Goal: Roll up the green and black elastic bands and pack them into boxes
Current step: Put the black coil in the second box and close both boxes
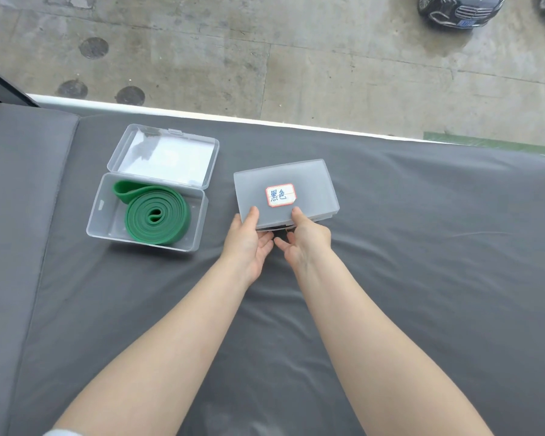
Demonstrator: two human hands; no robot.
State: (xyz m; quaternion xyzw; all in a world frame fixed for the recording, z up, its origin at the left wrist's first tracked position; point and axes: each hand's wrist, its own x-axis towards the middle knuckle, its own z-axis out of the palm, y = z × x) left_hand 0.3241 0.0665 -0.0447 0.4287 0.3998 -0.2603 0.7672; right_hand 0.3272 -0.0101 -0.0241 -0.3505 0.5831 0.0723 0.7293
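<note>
A clear plastic box [103, 212] stands on the left with its lid [164, 154] swung back. Inside it lies the rolled green band [156, 217], one loop end sticking out toward the back left. To its right is a second, frosted box [309, 180] with its lid down and a red-framed label [280, 195] on top. My left hand [249, 243] and my right hand [306, 239] grip that box at its near edge, thumbs on the lid and fingers under the front. A dark sliver, perhaps the black band, shows at the box's near edge between my hands.
Everything rests on a grey cushioned surface [422, 262] with a seam down the left side. Its far edge ends at a white strip [265, 121], beyond which lies a concrete floor. A dark car [460, 9] is parked at the top right.
</note>
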